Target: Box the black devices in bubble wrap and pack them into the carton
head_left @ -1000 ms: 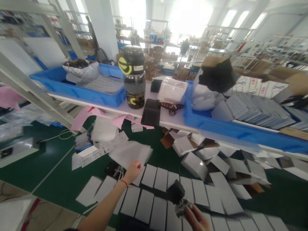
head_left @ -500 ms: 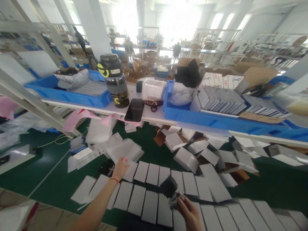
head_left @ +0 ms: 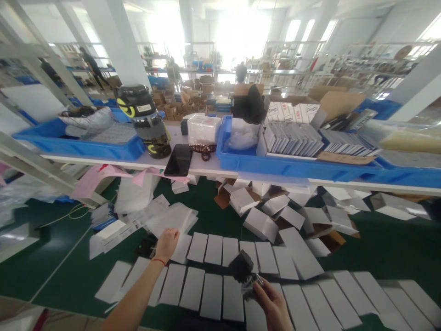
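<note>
My left hand [head_left: 167, 244], with a red string at the wrist, reaches to the lower edge of a stack of clear plastic bags [head_left: 170, 218]. Its fingers are curled closed at the top bag's edge; the fingertips are partly hidden. My right hand [head_left: 272, 301] grips a small black boxy device [head_left: 241, 265] by its silver metal fitting [head_left: 248, 286], above the rows of white boxes. One flat white box [head_left: 181, 249] lies just right of my left hand. Beside that wrist, on the green mat, is a dark object [head_left: 145, 247].
White boxes [head_left: 212, 294] lie in two rows across the green mat [head_left: 206, 202]. Open white cartons [head_left: 260, 224] are heaped behind them. On the shelf stand a large bottle [head_left: 148, 122], a phone [head_left: 178, 161] and blue bins [head_left: 234, 161]. People are in the background.
My left hand's fingers, spread before, have curled closed at the bags. My right hand still holds the black device in about the same place. The camera view has turned slightly right.
</note>
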`<state>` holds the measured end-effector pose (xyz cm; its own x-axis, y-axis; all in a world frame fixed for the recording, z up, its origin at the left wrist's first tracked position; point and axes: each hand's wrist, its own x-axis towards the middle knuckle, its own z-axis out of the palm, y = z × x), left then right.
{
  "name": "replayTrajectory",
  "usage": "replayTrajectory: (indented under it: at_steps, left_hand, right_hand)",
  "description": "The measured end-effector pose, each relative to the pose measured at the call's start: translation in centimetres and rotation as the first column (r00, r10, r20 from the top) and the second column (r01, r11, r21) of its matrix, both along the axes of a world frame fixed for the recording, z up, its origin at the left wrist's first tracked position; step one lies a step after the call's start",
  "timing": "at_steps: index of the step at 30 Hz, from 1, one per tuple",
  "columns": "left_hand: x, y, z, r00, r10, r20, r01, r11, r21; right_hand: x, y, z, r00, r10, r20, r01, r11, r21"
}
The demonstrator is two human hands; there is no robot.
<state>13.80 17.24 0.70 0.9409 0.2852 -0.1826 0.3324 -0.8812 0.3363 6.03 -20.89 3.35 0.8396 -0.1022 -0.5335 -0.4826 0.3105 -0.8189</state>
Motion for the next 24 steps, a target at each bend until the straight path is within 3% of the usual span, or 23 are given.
replayTrajectory:
  at_steps: [3, 7, 10, 13, 15, 20, 22, 24]
  left_hand:
    - [0.0, -3.4, -0.2, 0.998, -0.068, -0.001, 0.067, 0.992, -0.105]
    - [-1.2, -10.2, -2.7, 0.973, -0.222, -0.063, 0.194, 0.935, -0.297]
    - [-2.3, -14.4, -4.5, 0.948, -0.305, -0.092, 0.25, 0.892, -0.376]
    - [-2.8, -15.8, -5.0, 0.94, -0.328, -0.091, 0.269, 0.88, -0.392]
    - [-2.7, -15.3, -4.4, 0.951, -0.295, -0.09, 0.243, 0.897, -0.369]
    - [-2.1, -13.2, -0.8, 0.985, -0.169, -0.042, 0.156, 0.963, -0.219]
    - [-2.4, -13.8, 0.8, 0.978, -0.208, -0.014, 0.202, 0.96, -0.192]
    - [-2.8, -15.3, 2.1, 0.958, -0.286, 0.0, 0.282, 0.943, -0.178]
  right_hand:
    - [0.6, -0.2, 0.3, 0.997, 0.076, 0.028, -0.076, 0.997, -0.017]
    - [2.1, 0.8, 1.1, 0.985, 0.145, 0.092, -0.137, 0.987, -0.088]
    - [3.3, 2.2, 0.8, 0.964, 0.203, 0.172, -0.165, 0.963, -0.212]
    - [4.3, 3.3, -0.5, 0.912, 0.323, 0.254, -0.201, 0.889, -0.411]
    - [4.7, 3.4, -1.7, 0.848, 0.445, 0.288, -0.229, 0.797, -0.558]
    - [4.3, 2.4, -3.5, 0.59, 0.747, 0.307, -0.158, 0.48, -0.863]
    - [4.2, 2.4, -3.8, 0.505, 0.808, 0.303, -0.162, 0.434, -0.886]
    - [4.3, 2.9, -4.1, 0.537, 0.789, 0.299, -0.196, 0.462, -0.865]
